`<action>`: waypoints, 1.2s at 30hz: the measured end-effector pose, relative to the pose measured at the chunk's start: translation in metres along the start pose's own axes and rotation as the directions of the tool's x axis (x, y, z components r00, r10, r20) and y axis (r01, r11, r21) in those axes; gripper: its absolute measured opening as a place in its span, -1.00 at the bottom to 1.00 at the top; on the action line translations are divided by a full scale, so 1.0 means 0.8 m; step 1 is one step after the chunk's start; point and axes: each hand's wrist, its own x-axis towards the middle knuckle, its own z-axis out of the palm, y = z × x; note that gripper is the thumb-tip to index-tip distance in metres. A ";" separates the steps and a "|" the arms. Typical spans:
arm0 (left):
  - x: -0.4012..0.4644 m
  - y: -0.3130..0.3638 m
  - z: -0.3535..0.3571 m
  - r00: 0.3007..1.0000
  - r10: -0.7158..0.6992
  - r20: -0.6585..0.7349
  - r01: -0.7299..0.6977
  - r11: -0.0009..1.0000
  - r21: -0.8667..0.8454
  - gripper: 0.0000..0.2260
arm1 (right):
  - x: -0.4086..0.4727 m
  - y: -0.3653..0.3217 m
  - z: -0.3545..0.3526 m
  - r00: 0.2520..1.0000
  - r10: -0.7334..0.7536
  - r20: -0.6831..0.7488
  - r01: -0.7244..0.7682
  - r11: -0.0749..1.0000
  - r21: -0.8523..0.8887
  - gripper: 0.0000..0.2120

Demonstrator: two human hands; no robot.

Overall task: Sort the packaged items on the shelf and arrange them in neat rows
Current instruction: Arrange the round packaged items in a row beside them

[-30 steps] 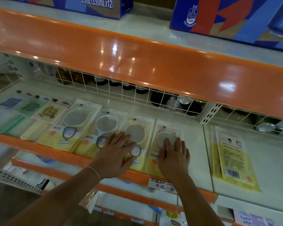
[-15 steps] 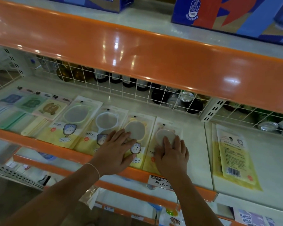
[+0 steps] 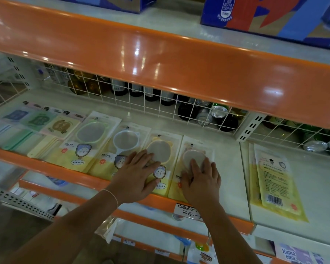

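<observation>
Head view: both hands lie flat on mirror packets on the middle shelf (image 3: 227, 155). Left hand (image 3: 136, 178), fingers straight and spread, presses on the packet with the bear-eared yellow mirror (image 3: 161, 159), third in the near row. Right hand (image 3: 200, 180), fingers straight and together, presses on the packet with the pale round mirror (image 3: 196, 149), fourth and rightmost in that row. Neither hand has a grip on anything; nothing is pinched or lifted.

Row runs along the near orange lip (image 3: 51, 169): green-framed mirror packet (image 3: 91, 138), white-framed mirror packet (image 3: 124, 147), then the two under the hands. Comb packets (image 3: 36, 128) sit at far left. A separate yellow packet stack (image 3: 274, 180) lies well apart to the right, back side up, past the shelf divider.

Risks, judged:
- Glossy packets overlap; a sideways push could drag a neighbour askew.
- Near edges sit close to the lip; pulling nearward could tip a packet over it.
- Right stack remains unsorted and reversed.
</observation>
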 end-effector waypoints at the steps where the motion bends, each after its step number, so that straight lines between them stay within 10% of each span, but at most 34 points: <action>1: 0.000 0.000 0.000 1.000 0.000 0.000 0.000 1.000 0.001 -0.51 | 0.000 0.000 0.000 1.000 0.000 0.007 0.000 1.000 -0.005 -0.17; 36: 0.000 0.003 -0.006 0.999 -0.034 0.022 0.034 0.999 0.026 -0.50 | -0.009 -0.003 -0.010 1.000 0.015 0.015 -0.016 0.998 0.055 -0.33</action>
